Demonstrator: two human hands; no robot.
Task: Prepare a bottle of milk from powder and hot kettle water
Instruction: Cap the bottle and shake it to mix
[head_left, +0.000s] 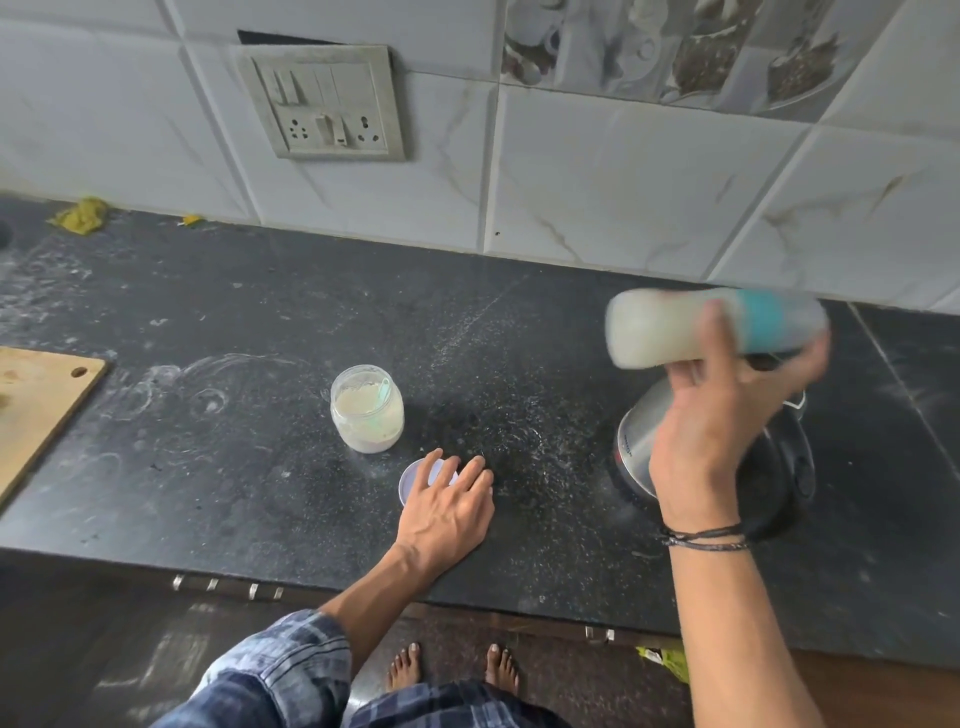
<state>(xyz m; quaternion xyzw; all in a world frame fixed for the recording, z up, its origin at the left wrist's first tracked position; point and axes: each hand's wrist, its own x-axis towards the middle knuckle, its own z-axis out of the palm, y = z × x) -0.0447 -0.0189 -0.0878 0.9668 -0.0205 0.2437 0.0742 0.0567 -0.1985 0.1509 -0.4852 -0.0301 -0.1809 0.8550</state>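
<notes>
My right hand grips a milk bottle with a teal collar, held on its side above the counter and blurred by motion; white milk fills it. Under that hand stands a steel kettle with a black handle and base. An open clear jar of milk powder with a pale green scoop inside stands mid-counter. My left hand lies flat on the dark counter, fingers spread, partly covering the jar's round white lid.
A wooden cutting board lies at the left edge. A switch and socket plate is on the tiled wall behind. A yellow cloth scrap sits at the back left. Powder streaks mark the counter. My bare feet show below its front edge.
</notes>
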